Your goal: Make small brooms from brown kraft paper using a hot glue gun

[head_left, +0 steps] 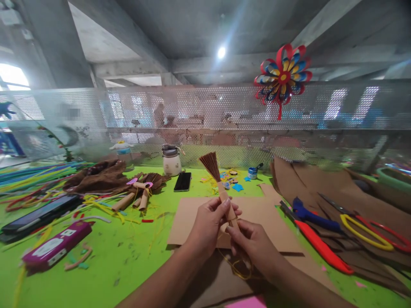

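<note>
A small paper tube with a fan of pleated brown paper at its top stands tilted between my hands. My left hand is closed round the middle of the tube, thumb in front. Lower down, my right hand pinches the tube's bottom end. Thin yellow string hangs loosely below my right fingers; whether they grip it I cannot tell. Under both hands lie flat sheets of brown cardboard. A pink paper piece shows at the bottom edge.
Pliers with red and blue handles and scissors lie on brown paper at right. Left are similar paper tubes, a tablet-like device, a purple box and pipe cleaners. Behind are a phone, a jar and a perforated screen.
</note>
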Action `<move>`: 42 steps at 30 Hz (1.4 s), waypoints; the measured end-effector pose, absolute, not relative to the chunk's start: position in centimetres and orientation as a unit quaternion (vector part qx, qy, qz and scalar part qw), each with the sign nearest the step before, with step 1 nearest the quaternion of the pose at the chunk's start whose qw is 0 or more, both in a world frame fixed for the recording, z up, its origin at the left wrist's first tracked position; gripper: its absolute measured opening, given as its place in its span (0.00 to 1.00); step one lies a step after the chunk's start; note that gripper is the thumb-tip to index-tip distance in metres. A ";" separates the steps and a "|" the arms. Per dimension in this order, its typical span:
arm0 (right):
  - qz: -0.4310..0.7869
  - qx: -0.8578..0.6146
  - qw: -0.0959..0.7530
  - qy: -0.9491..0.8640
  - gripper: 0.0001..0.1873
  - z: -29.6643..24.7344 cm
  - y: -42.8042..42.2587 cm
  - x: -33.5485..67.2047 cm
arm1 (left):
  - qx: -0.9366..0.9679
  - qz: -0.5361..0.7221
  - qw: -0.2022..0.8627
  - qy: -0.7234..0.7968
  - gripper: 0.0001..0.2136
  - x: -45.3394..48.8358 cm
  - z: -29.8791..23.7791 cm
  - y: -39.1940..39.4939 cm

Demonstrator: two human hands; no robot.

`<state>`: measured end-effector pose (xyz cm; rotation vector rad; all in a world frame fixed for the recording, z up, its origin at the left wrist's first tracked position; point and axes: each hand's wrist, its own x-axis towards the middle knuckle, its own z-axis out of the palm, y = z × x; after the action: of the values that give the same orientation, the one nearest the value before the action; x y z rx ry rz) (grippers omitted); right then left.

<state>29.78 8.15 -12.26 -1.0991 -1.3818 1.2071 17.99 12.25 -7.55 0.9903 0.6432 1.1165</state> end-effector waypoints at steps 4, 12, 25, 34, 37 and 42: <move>0.427 -0.467 0.482 -0.606 0.22 -11.8 8.0 30.2 | 0.437 0.501 0.690 0.285 0.14 18.0 -7.6 12.2; -0.013 -0.416 0.557 -0.719 0.13 -8.4 7.7 32.9 | 0.505 0.485 0.659 0.276 0.15 18.5 -8.3 12.0; -0.032 -0.404 0.507 -0.761 0.11 -8.3 7.8 33.2 | 0.575 0.460 0.609 0.294 0.11 19.5 -8.5 11.0; 0.000 -0.401 0.498 -0.769 0.03 -7.8 7.9 33.6 | 0.588 0.455 0.593 0.310 0.10 19.6 -8.9 10.7; 0.005 -0.399 0.493 -0.773 0.04 -7.9 8.0 33.7 | 0.593 0.453 0.587 0.315 0.12 19.7 -8.9 10.8; 0.001 -0.401 0.521 -0.753 0.07 -8.3 8.3 34.1 | 0.561 0.448 0.622 0.314 0.14 19.4 -8.9 11.2</move>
<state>34.14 8.26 -8.31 -0.9618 -1.8059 0.0031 19.38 11.24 -8.89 1.2880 0.7225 1.0290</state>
